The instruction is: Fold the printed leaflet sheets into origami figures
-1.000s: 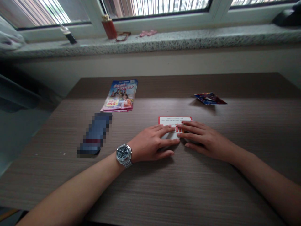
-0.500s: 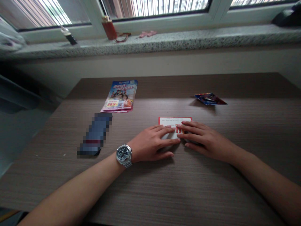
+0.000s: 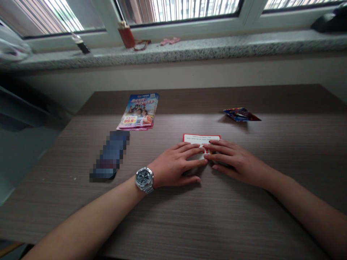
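Note:
A white paper sheet with a red border (image 3: 197, 138) lies on the table in front of me, its near part covered by my fingers. My left hand (image 3: 180, 164), with a steel watch (image 3: 144, 179) at the wrist, rests on the sheet's left side, palm down and fingers stretched out. From the right, my right hand (image 3: 234, 159) lies over the other side of the sheet, fingers also extended. The fingertips of both hands meet near the sheet's middle, beside a small red print. Neither hand grips anything.
A stack of colourful flyers (image 3: 139, 110) lies at the back left, with a blurred-out phone (image 3: 111, 155) nearer me. At the back right stands a folded glossy paper (image 3: 241, 114). On the window sill (image 3: 211, 48) are a red lighter-like case (image 3: 126, 35) and small items.
Both hands stay almost in place on the sheet. The far edge of the sheet looks slightly more bent, with a small crease at its middle.

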The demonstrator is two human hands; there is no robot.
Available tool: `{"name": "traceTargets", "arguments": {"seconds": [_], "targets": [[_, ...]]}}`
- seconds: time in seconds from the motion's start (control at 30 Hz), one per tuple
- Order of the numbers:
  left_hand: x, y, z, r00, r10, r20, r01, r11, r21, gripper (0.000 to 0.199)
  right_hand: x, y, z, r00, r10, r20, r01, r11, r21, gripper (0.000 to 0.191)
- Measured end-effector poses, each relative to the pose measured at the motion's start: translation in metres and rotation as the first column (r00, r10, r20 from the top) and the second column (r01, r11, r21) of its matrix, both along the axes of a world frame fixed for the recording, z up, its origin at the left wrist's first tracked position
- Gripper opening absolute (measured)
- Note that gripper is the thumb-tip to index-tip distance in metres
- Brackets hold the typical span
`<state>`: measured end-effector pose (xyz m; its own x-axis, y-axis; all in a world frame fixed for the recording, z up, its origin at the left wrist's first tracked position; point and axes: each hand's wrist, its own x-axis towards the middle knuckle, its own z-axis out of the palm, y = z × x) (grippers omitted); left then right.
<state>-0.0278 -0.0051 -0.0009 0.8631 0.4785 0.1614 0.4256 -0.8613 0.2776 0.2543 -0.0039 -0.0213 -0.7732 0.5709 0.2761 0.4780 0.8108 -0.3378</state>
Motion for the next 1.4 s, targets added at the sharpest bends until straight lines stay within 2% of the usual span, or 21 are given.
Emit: {"name": "traceTargets", "arguments": {"seconds": [0.23, 0.7, 0.87, 1.03, 1.13, 1.4], "targets": [[-0.001, 0.002, -0.003, 1.0, -0.017, 0.006, 0.017, 0.999, -0.051, 0.055, 0.001, 0.0, -0.001, 1.0, 0.01, 0.008, -0.01, 1.0, 0.002, 0.038], [-0.001, 0.001, 0.002, 1.0, -0.003, 0.021, 0.005, 0.995, -0.101, 0.054, -0.002, -0.001, 0.001, 1.0, -0.006, -0.024, 0.006, 1.0, 0.009, 0.036], [0.0, 0.0, 0.003, 0.999, -0.001, 0.042, 0.005, 0.994, -0.109, 0.055, -0.009, -0.004, 0.002, 0.997, -0.067, -0.045, 0.071, 0.994, 0.081, 0.026], [0.0, 0.0, 0.004, 1.0, 0.0, 0.023, 0.002, 0.993, -0.114, 0.057, -0.019, -0.007, 0.001, 0.976, -0.184, -0.119, 0.2, 0.97, 0.139, 0.015], [0.0, 0.0, 0.004, 1.0, 0.002, 0.029, 0.001, 0.993, -0.116, 0.057, -0.023, -0.009, 0.001, 0.968, -0.232, -0.093, 0.244, 0.96, 0.138, 0.006], [0.0, 0.0, 0.005, 0.999, -0.001, 0.038, 0.006, 0.993, -0.119, 0.057, -0.027, -0.008, 0.001, 0.963, -0.258, -0.076, 0.262, 0.963, 0.054, 0.003]]}}
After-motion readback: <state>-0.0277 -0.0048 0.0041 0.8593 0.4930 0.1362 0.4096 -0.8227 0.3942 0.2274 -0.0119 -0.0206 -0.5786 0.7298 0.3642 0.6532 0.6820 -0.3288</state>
